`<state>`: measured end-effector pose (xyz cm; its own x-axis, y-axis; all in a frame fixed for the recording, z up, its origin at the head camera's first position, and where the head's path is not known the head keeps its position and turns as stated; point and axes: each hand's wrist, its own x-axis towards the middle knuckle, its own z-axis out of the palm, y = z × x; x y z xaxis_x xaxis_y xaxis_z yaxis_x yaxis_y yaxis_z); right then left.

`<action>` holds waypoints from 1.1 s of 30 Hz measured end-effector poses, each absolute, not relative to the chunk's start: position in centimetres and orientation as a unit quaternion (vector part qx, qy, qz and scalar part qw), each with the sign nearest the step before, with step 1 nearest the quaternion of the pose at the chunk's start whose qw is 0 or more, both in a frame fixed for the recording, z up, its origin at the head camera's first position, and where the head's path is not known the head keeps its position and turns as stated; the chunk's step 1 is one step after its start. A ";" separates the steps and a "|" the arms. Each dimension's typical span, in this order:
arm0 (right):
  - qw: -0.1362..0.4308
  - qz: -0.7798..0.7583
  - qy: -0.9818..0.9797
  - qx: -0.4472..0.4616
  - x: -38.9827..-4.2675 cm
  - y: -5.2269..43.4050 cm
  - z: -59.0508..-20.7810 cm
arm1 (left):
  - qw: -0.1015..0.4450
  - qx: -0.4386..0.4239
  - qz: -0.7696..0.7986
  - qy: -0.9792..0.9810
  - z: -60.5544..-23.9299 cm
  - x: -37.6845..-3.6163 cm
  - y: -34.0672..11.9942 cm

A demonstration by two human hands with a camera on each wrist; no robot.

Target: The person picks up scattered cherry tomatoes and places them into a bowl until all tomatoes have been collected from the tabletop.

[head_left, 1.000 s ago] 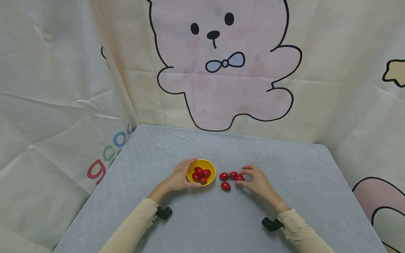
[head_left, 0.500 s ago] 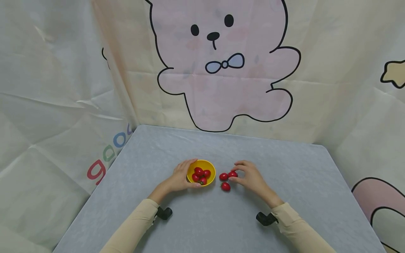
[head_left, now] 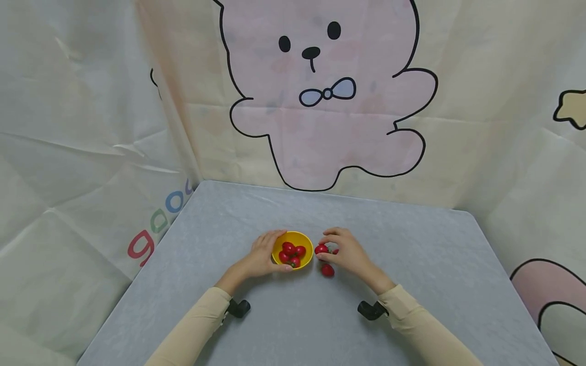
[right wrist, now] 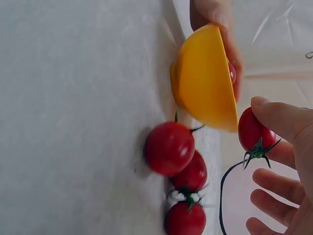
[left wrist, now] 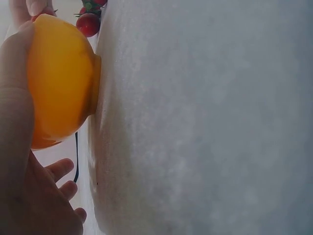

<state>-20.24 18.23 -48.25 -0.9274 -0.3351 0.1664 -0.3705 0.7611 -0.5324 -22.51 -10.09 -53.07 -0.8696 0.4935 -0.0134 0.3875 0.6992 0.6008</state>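
My left hand (head_left: 263, 256) grips a small yellow bowl (left wrist: 61, 83), its thumb at the near side and fingers round the far side. Inside the bowl lie several red cherry tomatoes (head_left: 300, 251). Between thumb and fingertips, my right hand (head_left: 349, 252) pinches one cherry tomato (right wrist: 255, 131) with a green stem, raised off the table right at the bowl's rim. Below that hand, three more sit on the table beside the bowl: a near cherry tomato (right wrist: 169, 148), a second cherry tomato (right wrist: 191, 172) and a third cherry tomato (right wrist: 186, 219).
A pale grey cloth covers the table (head_left: 293, 325). Behind it hangs a curtain (head_left: 480, 152) with a printed pink bear, and more fabric (head_left: 82, 178) lines the left side. A black wrist camera (head_left: 372, 310) sticks out from the right sleeve.
My right hand has moved left toward the bowl, carrying a cherry tomato from the right end of the loose group. The left hand and bowl have stayed in place.
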 end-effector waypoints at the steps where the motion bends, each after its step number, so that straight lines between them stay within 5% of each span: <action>1: 0.030 0.289 -0.938 0.190 -20.3 18.0 -48.2 | 0.086 0.241 0.304 0.918 -53.1 -22.5 -10.1; 33: 0.022 0.254 -0.940 0.229 -21.4 14.0 -47.9 | 0.087 0.248 0.308 0.914 -53.2 -22.6 -10.2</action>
